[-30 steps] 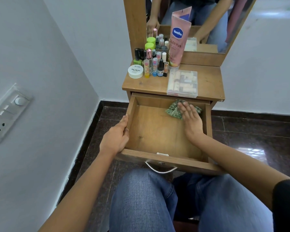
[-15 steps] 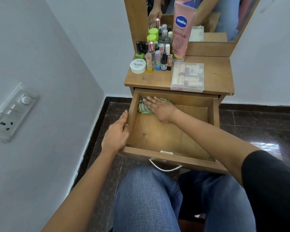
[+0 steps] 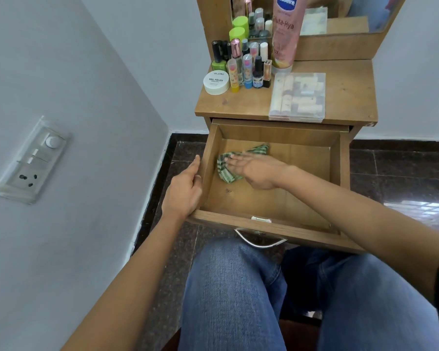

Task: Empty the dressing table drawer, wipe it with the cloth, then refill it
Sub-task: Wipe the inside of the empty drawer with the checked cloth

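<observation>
The right hand (image 3: 256,169) presses flat, fingers straight, on the cloth (image 3: 224,171) just beside the left wall of the drawer (image 3: 344,173), with bare floor toward the right wall; the left hand (image 3: 184,190) grips the left rim. The cloth has left the back-left corner, coming frontward. Blurred fingers hide part of it.

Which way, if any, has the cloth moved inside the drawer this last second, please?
Yes: the cloth, under the right hand, swept across the drawer from back-right corner to left wall.
</observation>
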